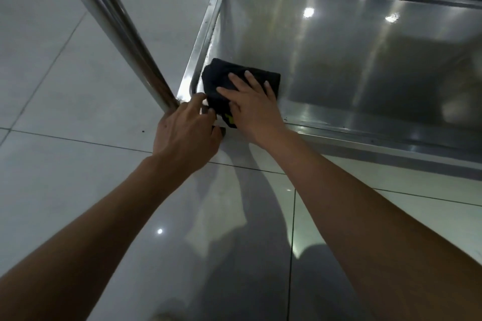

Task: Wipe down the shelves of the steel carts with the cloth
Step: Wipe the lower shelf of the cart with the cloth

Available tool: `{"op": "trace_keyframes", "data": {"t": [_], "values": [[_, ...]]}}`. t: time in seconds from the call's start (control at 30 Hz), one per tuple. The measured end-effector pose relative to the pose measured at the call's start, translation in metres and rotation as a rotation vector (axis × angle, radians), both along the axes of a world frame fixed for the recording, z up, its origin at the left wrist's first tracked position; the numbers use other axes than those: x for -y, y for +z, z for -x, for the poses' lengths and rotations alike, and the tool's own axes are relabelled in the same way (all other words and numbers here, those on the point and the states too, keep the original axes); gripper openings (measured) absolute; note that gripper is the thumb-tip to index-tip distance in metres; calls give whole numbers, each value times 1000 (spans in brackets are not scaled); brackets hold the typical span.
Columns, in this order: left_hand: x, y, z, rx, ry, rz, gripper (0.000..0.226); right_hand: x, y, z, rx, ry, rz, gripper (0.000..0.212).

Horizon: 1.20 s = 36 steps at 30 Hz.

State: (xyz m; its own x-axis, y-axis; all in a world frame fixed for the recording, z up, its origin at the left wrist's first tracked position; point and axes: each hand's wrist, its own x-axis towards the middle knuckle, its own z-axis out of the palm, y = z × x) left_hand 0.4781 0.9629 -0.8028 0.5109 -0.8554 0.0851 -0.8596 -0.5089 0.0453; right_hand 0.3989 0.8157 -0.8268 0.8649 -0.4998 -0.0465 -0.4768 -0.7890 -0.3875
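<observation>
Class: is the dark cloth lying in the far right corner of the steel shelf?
No, the cloth lies under the right hand in the shelf's near left corner.
</observation>
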Motion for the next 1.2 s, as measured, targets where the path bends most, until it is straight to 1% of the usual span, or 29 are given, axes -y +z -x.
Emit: {"op": "trace_keyframes", "data": {"t": [0.17, 0.23, 0.33, 0.4, 0.57, 0.67, 0.8, 0.9, 1.07, 1.2], "values": [[2, 5, 3, 33, -15, -80, 49, 30, 1, 58, 31, -55, 10, 47], [5, 8, 7, 36, 0, -110, 54, 50, -1, 92, 32, -102, 27, 47], [13, 11, 13, 72, 6, -139, 55, 75, -4, 139, 17, -188, 71, 46], [24, 13, 22, 71, -26, -130, 52, 85, -6, 162, 7, -225, 89, 45], [61, 9, 70, -10, -163, -62, 41, 99, -6, 196, 33, -270, 85, 43], [74, 2, 87, -13, -188, -26, 37, 110, -6, 218, 33, -321, 84, 44], [81, -7, 90, 0, -200, -5, 32, 127, -2, 249, 36, -430, 85, 45], [85, -5, 82, -5, -140, 5, 33, 133, -2, 257, 61, -486, 78, 45], [79, 1, 56, 15, -50, 31, 28, 132, -3, 241, 35, -506, 95, 45], [75, 7, 29, 35, 10, -36, 31, 128, -1, 207, 14, -495, 63, 46]]}}
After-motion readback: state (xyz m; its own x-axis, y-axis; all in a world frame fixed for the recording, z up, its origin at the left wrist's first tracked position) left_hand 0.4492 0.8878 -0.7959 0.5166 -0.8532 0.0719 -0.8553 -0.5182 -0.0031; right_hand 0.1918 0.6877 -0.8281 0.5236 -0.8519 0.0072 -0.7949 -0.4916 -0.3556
